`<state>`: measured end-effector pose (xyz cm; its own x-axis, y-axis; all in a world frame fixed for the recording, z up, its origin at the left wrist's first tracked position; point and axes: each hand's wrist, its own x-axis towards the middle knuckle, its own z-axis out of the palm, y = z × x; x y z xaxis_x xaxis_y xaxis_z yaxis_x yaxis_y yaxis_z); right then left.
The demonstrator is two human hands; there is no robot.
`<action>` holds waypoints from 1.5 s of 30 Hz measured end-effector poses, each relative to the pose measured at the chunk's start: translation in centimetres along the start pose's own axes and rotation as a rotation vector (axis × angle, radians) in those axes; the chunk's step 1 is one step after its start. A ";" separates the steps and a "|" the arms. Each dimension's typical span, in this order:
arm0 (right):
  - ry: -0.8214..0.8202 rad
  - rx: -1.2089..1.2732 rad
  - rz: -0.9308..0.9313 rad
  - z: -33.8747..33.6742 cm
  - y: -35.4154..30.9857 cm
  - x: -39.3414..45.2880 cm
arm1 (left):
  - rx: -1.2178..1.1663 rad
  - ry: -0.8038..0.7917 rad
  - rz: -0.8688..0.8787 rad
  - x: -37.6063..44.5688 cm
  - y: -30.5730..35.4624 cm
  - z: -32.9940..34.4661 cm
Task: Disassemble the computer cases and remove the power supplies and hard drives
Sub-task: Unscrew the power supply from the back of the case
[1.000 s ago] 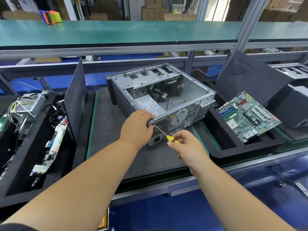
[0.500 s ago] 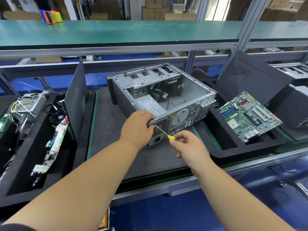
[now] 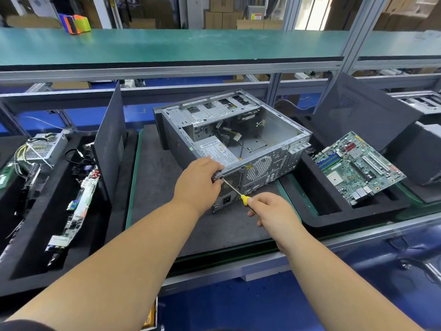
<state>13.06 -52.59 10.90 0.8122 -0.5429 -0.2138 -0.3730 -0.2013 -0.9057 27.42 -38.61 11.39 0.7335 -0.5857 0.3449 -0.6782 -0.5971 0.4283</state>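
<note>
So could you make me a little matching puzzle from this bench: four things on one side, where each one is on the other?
Things:
1. screwdriver
2. motherboard
3. loose power supply
4. computer case

Places:
A. in the black tray on the far left
B. on the grey mat in the middle
C. in the right hand
D. propped in the black tray on the right

Pairs: 1-C, 2-D, 3-A, 4-B
</note>
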 end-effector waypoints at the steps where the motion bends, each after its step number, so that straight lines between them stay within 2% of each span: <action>1: 0.003 0.022 -0.007 0.0 0.1 0.0 | 0.000 -0.003 0.001 0.0 0.0 0.0; 9: 0.006 0.099 -0.041 0.2 0.5 0.2 | -0.007 0.003 0.001 0.0 0.0 0.1; 14: 0.062 0.026 -0.095 0.3 0.2 0.1 | -0.018 0.011 -0.003 0.0 0.0 0.1; 20: -0.006 -0.024 0.030 -0.1 -0.4 0.0 | -0.028 0.003 -0.005 -0.1 0.0 0.0; 31: 0.054 0.000 -0.119 0.0 -0.1 -0.1 | -0.030 0.016 -0.007 -0.1 0.1 0.0; 37: 0.003 -0.080 -0.003 -0.2 -0.3 0.0 | -0.027 0.012 -0.007 -0.1 0.2 -0.1; 41: 0.007 -0.112 -0.035 -0.3 -0.2 0.0 | -0.024 0.014 -0.003 -0.2 0.3 -0.1; 45: 0.007 0.058 -0.056 -0.1 0.0 -0.2 | -0.034 0.021 0.002 -0.2 0.3 -0.2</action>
<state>12.82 -52.59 11.00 0.8278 -0.5377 -0.1601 -0.3005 -0.1840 -0.9359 27.09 -38.60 11.60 0.7332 -0.5751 0.3630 -0.6780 -0.5767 0.4558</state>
